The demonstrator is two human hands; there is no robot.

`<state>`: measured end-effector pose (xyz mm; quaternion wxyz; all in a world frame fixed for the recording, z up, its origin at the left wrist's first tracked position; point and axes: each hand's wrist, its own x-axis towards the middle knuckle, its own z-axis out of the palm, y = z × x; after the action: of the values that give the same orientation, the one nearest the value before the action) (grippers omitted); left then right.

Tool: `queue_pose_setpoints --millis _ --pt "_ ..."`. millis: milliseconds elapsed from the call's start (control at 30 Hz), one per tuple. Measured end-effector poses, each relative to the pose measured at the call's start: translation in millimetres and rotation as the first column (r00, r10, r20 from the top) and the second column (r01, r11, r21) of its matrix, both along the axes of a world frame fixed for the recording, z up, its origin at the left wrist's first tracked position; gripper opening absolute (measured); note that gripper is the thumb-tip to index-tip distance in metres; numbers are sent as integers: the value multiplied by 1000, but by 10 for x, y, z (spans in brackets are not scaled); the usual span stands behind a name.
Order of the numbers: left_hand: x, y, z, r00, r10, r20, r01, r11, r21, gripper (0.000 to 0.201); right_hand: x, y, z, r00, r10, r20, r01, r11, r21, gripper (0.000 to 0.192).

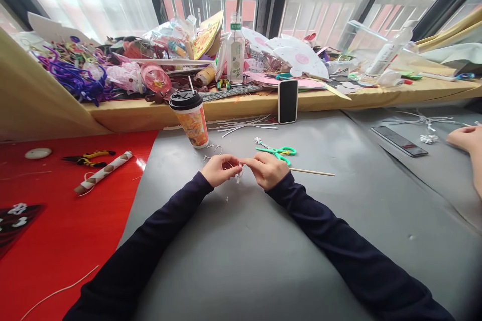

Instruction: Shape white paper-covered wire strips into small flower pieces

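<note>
Both hands, the left hand (219, 169) and the right hand (266, 169), had a tight grip on a tiny white wire piece (239, 174) just above the grey tabletop (241, 251), near the green scissors (279, 152), seemingly twisting it, so small careful turns looked needed next

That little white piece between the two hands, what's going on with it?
A person in dark sleeves pinches a small white piece between the left hand and the right hand, just above the grey table. What it is exactly is too small to tell. Green scissors and a thin wooden stick lie just beyond the hands, and a lidded paper cup stands further back. Another person's hand rests at the right edge.
</note>
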<state>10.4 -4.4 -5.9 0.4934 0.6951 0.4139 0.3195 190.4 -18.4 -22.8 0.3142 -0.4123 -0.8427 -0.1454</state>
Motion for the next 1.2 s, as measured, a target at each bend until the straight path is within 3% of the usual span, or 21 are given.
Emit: queue_pose_setpoints --millis 233,500,633,967,1200 --pt "2 -2 -39 972 -42 232 81 984 -160 32 -12 -25 32 999 -23 -47 21 999 -34 32" --pt "98 -72 5 939 141 313 -75 974 -216 35 -87 -57 28 990 -65 -124 64 998 -11 31" --pt "94 -74 3 944 140 298 -68 968 -241 35 -78 -35 28 986 -41 -163 32 998 -54 28" --pt "110 -76 -63 959 116 259 -114 993 -22 29 -78 -29 39 975 -4 -222 -21 994 -109 23" --pt "47 -54 -141 980 105 169 -105 994 -6 31 -94 -43 -1 987 23 -160 -47 988 -150 23"
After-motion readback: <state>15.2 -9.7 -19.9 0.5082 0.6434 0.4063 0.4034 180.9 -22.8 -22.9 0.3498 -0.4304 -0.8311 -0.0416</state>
